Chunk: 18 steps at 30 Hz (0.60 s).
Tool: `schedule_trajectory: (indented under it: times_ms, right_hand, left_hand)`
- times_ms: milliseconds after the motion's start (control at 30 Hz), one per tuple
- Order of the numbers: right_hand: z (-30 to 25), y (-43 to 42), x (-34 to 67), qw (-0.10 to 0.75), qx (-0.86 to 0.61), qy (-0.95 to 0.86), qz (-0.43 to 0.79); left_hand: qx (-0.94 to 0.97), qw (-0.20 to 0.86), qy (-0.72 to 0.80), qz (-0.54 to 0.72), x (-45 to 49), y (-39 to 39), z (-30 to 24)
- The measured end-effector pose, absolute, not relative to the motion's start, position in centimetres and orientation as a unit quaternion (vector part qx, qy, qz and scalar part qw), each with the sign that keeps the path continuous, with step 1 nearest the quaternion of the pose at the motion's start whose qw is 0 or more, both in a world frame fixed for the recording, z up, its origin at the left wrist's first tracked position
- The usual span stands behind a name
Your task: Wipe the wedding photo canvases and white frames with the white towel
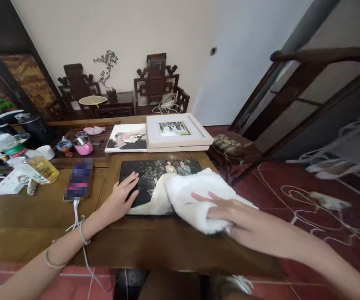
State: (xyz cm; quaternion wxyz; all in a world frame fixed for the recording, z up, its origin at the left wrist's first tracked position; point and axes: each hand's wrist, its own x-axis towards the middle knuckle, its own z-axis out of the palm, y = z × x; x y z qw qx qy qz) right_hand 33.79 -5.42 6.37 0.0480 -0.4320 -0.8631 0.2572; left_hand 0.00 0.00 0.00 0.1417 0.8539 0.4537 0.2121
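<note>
Head view: left hand (120, 199), fingers spread and gripping nothing, lies on photo panel's (144, 181) left side, likely steadying it on table (130, 246), while right hand (230, 210) holds white cloth (195, 187) against its right side, finger closure unclear.

Soft light, slight blur, stretched edges

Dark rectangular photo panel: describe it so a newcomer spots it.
On the brown wooden table, find the fluffy white cloth under the person's right hand. The dark rectangular photo panel lies partly beneath it, left hand at its left edge. Unlike the cream-framed picture and white-edged photo behind, it has dark edges and a trailing pale gown.
</note>
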Motion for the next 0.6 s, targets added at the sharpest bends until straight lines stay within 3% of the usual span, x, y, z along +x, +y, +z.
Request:
schedule_trajectory:
  times_ms: [367,600]
  right_hand:
    - [4.1,5.3,33.1,0.118,-0.450,-0.875,0.130]
    - [4.6,1.6,31.9,0.091,-0.449,-0.876,0.149]
  left_hand:
    - [0.853,0.143,0.459,0.201,-0.1,0.1,-0.1]
    - [0.855,0.145,0.452,0.208,0.0,0.1,0.0]
